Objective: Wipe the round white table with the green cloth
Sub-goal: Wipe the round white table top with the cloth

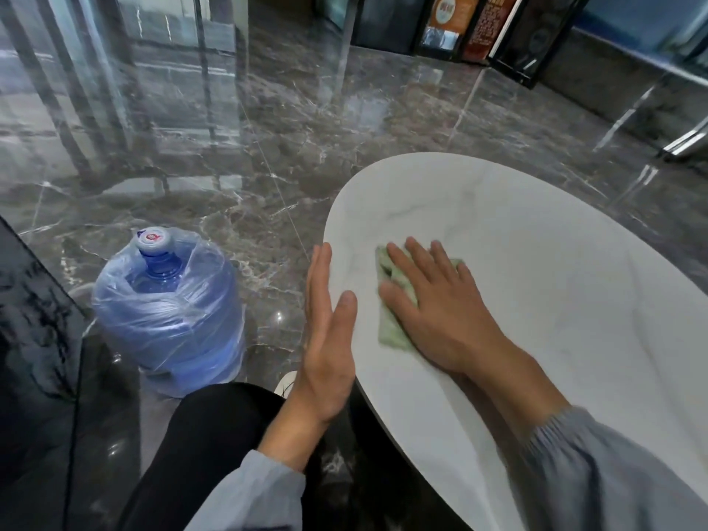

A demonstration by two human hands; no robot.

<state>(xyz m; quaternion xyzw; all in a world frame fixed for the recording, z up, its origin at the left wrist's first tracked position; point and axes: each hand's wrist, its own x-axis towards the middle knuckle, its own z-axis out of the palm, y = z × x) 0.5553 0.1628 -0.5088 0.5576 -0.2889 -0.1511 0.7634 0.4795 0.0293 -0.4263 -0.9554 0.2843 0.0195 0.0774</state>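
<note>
The round white table (536, 231) with faint grey veins fills the right half of the head view. A folded green cloth (390, 331) lies near its left edge. My right hand (436, 304) presses flat on the cloth with straight, spread fingers, covering most of it. My left hand (325, 331) is held edge-on against the table's left rim, fingers straight and together, thumb lying over the tabletop.
A large blue water bottle (168, 312) wrapped in clear plastic stands on the dark marble floor left of the table. My knee in black trousers (207, 446) is below it. A dark cabinet edge (34, 339) stands at the far left, black frames (498, 28) at the back.
</note>
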